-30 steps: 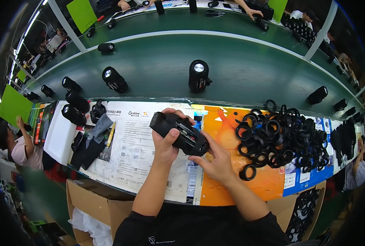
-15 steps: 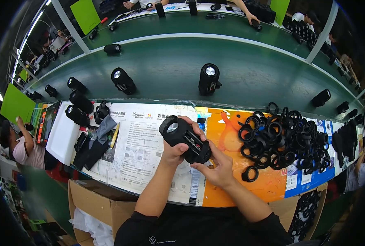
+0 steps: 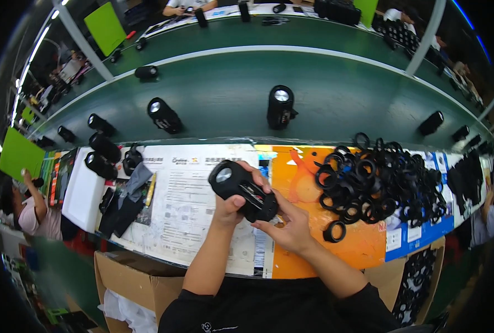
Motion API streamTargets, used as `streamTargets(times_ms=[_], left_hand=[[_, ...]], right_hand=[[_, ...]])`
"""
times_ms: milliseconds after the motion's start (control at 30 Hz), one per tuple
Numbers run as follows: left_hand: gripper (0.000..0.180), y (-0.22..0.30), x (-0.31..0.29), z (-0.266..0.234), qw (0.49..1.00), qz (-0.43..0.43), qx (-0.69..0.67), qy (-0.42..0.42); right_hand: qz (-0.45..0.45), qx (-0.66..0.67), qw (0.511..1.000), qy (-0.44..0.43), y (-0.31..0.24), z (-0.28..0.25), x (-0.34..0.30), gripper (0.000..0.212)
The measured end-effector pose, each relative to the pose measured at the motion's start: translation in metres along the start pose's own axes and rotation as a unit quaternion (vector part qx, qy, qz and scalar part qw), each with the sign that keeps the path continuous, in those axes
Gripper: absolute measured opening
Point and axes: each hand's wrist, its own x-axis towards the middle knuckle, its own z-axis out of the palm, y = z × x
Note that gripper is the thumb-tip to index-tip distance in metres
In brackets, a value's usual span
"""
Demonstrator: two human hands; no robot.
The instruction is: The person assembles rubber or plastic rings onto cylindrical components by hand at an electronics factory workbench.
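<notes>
Between both my hands is a black cylindrical speaker (image 3: 237,187), tilted, its silver round end toward the upper left. An opening along its side shows parts within. My left hand (image 3: 230,206) wraps the speaker's body, with the thumb across the near side and fingertips over the far side. At the lower right end, my right hand (image 3: 291,222) grips the rim with thumb and fingers. To the right of my hands lies a large pile of black plastic rings (image 3: 369,183). A single black ring (image 3: 334,231) rests at the pile's near edge on the orange sheet.
Beyond the bench, several black speakers stand or lie on a green conveyor surface (image 3: 219,100), one speaker (image 3: 282,106) straight ahead. Dark cloths (image 3: 126,208) and a yellow pen (image 3: 151,190) lie at left beside a white tray (image 3: 80,194). A cardboard box (image 3: 127,280) stands below.
The view has shifted slightly. Both hands keep their hold on the speaker, which is turned a little. Across the conveyor, another person's hand has left the speaker at the far right.
</notes>
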Motion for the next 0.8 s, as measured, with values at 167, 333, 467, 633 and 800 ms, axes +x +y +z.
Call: streamTargets(times_ms=[167,333,467,633,800], left_hand=[[0.068,0.000,0.005,-0.020,0.997,-0.025,0.041,0.054],[0.057,-0.005,0.004,-0.034,0.992,-0.076,0.024,0.102],[0.058,-0.001,0.007,-0.022,0.984,-0.122,0.103,0.084],[0.079,0.006,0.007,-0.015,0.974,-0.153,0.154,0.070],[0.095,0.006,0.006,-0.002,0.980,-0.151,0.119,0.054]], right_hand=[[0.046,0.008,0.999,-0.008,-0.005,0.001,0.006,0.086],[-0.085,-0.270,0.959,0.005,-0.032,-0.068,-0.002,0.034],[-0.022,-0.339,0.940,0.011,-0.068,-0.144,-0.042,0.019],[0.056,-0.478,0.876,-0.022,-0.079,-0.139,-0.079,0.019],[0.033,-0.431,0.900,-0.057,-0.063,-0.120,-0.079,0.026]])
